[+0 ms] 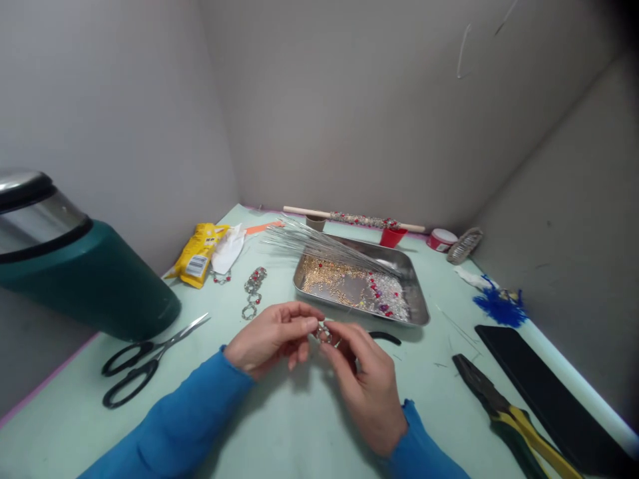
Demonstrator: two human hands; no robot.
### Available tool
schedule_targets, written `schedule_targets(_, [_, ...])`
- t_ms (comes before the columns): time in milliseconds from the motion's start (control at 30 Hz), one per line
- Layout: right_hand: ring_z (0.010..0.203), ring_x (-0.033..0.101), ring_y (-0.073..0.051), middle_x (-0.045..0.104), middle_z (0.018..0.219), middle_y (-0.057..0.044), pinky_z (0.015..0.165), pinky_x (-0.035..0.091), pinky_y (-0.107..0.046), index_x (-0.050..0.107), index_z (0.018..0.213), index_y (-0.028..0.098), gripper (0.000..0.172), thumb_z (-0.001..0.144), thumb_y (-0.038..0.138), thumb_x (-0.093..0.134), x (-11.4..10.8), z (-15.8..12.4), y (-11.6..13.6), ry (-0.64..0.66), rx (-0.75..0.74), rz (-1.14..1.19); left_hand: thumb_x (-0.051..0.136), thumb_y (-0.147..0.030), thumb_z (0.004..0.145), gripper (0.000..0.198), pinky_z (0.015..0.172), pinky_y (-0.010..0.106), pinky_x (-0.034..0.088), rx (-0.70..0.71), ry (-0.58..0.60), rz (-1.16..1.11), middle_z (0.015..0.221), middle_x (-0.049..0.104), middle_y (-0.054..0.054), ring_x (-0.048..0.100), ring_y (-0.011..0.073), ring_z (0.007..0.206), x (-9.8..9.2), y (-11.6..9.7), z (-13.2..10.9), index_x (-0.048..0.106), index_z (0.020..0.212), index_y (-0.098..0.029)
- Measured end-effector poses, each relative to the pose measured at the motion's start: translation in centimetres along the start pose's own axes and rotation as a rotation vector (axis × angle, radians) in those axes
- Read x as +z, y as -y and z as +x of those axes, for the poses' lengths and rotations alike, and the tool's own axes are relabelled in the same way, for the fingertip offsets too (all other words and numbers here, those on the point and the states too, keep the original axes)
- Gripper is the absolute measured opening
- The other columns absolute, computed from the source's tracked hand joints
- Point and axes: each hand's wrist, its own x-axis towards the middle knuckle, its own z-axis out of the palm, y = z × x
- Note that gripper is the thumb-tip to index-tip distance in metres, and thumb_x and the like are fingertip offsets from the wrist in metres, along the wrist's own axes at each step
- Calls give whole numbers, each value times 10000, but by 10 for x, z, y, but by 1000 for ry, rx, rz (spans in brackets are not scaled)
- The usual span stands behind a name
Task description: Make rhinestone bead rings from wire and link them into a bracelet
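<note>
A small beaded ring [323, 332] of silvery beads is held between both hands, just in front of the metal tray. My left hand [279, 332] pinches its left side with thumb and forefinger. On the right side, the fingertips of my right hand [362, 379] grip it too. Fingers cover much of the ring, so its full shape is hidden. Left of my hands lies a chain of beaded rings [253, 291] with some red beads. Behind them the metal tray [419, 303] contains gold, clear and red beads, with a bundle of thin wires [324, 243] across it.
Scissors [154, 356] and a large green bottle [94, 279] are at left, near a yellow packet [202, 253]. Pliers [499, 406], a black bar [544, 392] and a blue tassel [499, 306] lie right. A beaded stick [359, 219] rests across cups at the back.
</note>
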Motion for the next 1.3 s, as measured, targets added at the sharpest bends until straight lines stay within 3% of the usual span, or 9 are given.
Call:
schedule_targets(267, [709,557,-123,620,883,-3,622,452,-241,570,1070,247,222,860,184,532,-3,0,-3,-100,47,53,529,-294,834,232,337,144,324,20,64,-270,925,626,72,443,7,373,3,11,1,584,991,-132])
schedule_targets(400, [671,543,-120,609,859,-2,603,447,-243,572,1047,238,202,853,189,542,-1,0,-3,-74,54,42,648,-245,736,251,338,152,322,36,18,-207,816,621,29,453,21,369,8,15,3,576,952,-139])
schedule_targets(533, [607,509,-111,572,821,1,570,427,-247,554,1064,221,217,850,191,543,2,-3,-5,8,58,6,688,-231,671,263,402,171,381,52,-97,33,679,596,0,506,66,457,1,9,4,577,888,-133])
schedule_targets(600, [587,497,-106,563,827,0,568,423,-249,541,1075,216,227,850,193,541,2,-4,-7,22,64,0,656,-243,687,220,459,195,415,67,-266,272,604,580,-9,514,84,482,-12,-1,2,599,866,-129])
schedule_targets(733, [596,494,-117,557,783,1,579,414,-258,557,1011,210,156,861,195,518,2,-6,-8,50,44,-21,564,-238,722,171,550,238,455,141,-687,761,672,640,15,539,105,500,-52,-23,-6,646,845,-151])
schedule_targets(833, [629,515,-133,570,773,-9,590,415,-265,571,958,205,113,866,200,505,2,-5,-7,80,24,-43,513,-217,730,190,593,246,472,92,-849,1002,684,672,24,605,143,568,-79,-30,-10,649,853,-168])
schedule_targets(933, [671,545,-147,591,798,-26,611,430,-270,581,931,198,105,869,203,496,2,-5,-5,92,17,-58,501,-200,719,178,631,248,470,38,-890,1217,631,672,11,619,151,562,-92,-30,-8,648,818,-182])
schedule_targets(1067, [733,579,-166,614,825,-41,650,451,-274,589,929,193,115,869,197,490,1,-5,-6,90,0,-76,488,-201,738,178,689,260,454,26,-893,1296,601,664,21,633,176,630,-94,-31,-3,657,791,-193])
schedule_targets(1300, [759,600,-187,628,824,-55,666,464,-286,593,919,196,122,872,202,481,1,-6,-8,106,-26,-91,559,-250,719,168,734,318,418,40,-915,1397,846,684,108,602,273,883,-98,-34,11,667,816,-167])
